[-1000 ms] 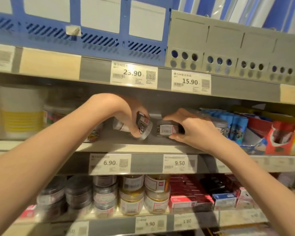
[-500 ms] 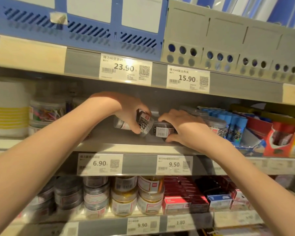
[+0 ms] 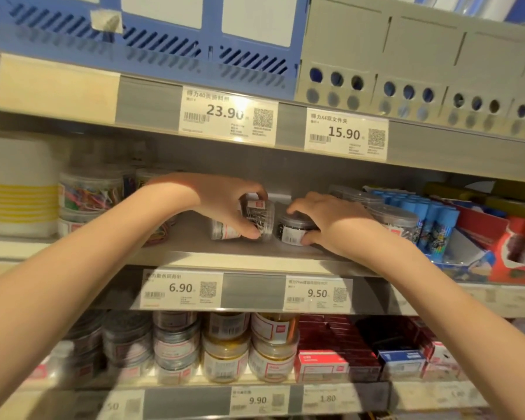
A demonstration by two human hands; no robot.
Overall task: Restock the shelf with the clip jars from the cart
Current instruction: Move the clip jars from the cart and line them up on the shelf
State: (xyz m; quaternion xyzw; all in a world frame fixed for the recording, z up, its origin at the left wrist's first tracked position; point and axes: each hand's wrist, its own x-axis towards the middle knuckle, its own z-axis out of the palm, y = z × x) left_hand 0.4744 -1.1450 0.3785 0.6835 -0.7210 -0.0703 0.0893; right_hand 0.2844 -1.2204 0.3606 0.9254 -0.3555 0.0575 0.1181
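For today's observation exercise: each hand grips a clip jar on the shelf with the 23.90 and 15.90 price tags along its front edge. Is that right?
Not quite. The head view shows the left hand and right hand gripping clip jars on the shelf tagged 6.90 and 9.50; the 23.90 and 15.90 tags sit on the shelf above.

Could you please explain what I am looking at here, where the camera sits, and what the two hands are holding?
There is no machine here: these are a person's two bare hands, filmed by one wide-angle camera worn on the head, looking forward and down at a shop shelf.

The left hand grips a clear jar of silver clips, tilted on its side. The right hand holds a second jar standing upright on the shelf, right beside the first.

On the same shelf, a jar of coloured clips stands to the left, more clear jars and blue packs to the right. Price tags run along the shelf edge. The shelf below holds stacked jars and red boxes.
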